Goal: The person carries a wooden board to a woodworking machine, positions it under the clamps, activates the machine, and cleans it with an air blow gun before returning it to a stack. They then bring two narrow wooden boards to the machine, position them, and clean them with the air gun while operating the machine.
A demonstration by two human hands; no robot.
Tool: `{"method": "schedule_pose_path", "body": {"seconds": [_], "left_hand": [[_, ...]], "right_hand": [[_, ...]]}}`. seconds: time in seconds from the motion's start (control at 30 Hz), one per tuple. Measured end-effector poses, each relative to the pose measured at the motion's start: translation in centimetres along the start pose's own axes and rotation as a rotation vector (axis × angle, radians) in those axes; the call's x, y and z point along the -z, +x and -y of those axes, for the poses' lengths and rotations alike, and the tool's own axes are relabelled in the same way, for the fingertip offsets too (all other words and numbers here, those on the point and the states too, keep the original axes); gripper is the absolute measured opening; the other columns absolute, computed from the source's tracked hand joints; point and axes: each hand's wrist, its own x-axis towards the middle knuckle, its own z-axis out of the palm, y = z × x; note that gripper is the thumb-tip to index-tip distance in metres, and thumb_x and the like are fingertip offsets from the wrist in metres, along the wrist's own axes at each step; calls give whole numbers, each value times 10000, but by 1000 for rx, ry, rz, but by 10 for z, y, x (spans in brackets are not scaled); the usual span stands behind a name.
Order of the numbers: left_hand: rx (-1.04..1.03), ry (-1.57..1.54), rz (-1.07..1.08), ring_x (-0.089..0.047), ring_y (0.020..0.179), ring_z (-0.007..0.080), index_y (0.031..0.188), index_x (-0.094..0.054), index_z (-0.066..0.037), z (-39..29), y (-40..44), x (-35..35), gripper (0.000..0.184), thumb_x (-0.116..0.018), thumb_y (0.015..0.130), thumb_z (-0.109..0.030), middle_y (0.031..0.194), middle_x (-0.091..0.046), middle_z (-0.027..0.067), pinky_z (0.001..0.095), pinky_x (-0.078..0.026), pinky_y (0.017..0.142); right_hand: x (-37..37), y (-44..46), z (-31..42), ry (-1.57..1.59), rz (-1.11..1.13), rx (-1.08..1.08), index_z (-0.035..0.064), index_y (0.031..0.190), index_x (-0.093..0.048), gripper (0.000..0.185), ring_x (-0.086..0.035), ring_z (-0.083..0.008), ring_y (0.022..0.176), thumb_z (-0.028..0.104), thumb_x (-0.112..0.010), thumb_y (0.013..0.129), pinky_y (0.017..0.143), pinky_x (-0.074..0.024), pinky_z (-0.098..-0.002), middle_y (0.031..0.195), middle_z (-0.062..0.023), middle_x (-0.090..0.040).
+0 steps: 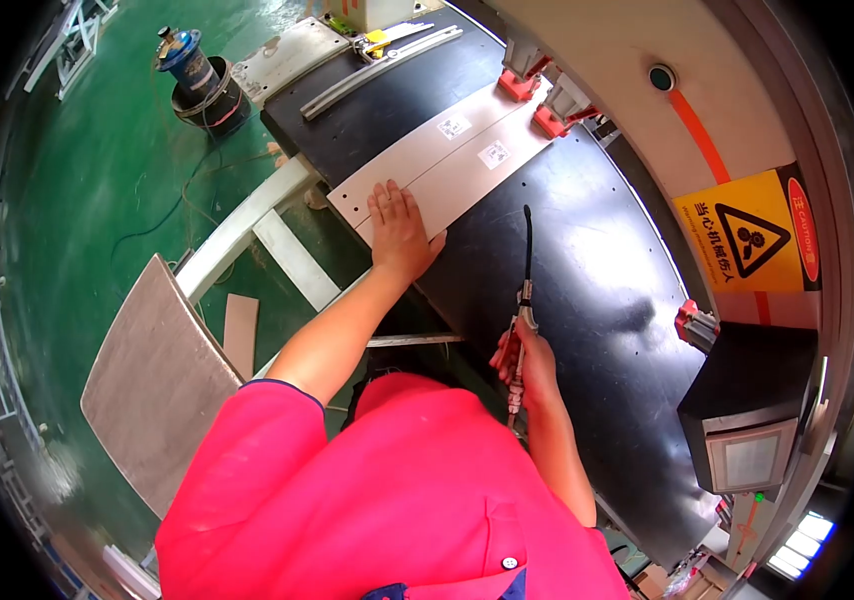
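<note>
Two pale boards [467, 180] lie side by side on the black machine table [587, 260], each with a white label. Their far ends are at the red-footed clamps [550, 118]. My left hand [402, 235] rests flat on the near end of the boards, fingers stretched out, beside a few small dark holes. In my right hand [527, 355] is an air blow gun [525, 300], gripped over the black table. Its thin black nozzle points away from me, to the right of the boards and apart from them.
Metal rails [382, 70] lie at the table's far left. A blue device [187, 62] stands in a black bucket on the green floor. A brown panel [157, 385] is at left. Right are a warning sign [750, 232] and a control box [747, 410].
</note>
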Motion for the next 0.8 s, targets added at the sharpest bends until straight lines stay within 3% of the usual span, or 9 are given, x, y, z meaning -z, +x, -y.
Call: {"method": "schedule_pose_path", "body": {"seconds": [0.37,0.8], "left_hand": [[-12,24,-37,-180,1418,539,1405,-312,154,-1,-1,-3,935,-609,856,-541,1488,-257,381,583,-128,1174],[-110,194,-97,-259,1375,541,1384,-308,166,-5,-1,-15,931,-564,887,-578,1451,-304,377,582,-190,1152]], "right_hand": [[18,3,10,74,-156,50,55,781,-571,487,-497,-133,386,481,-483,999,387,-366,-255,564,-91,-601],[22,-5,0,159,-66,142,46,744,-554,516,-476,-123,384,494,-488,990,386,-356,-271,551,-69,-575]]}}
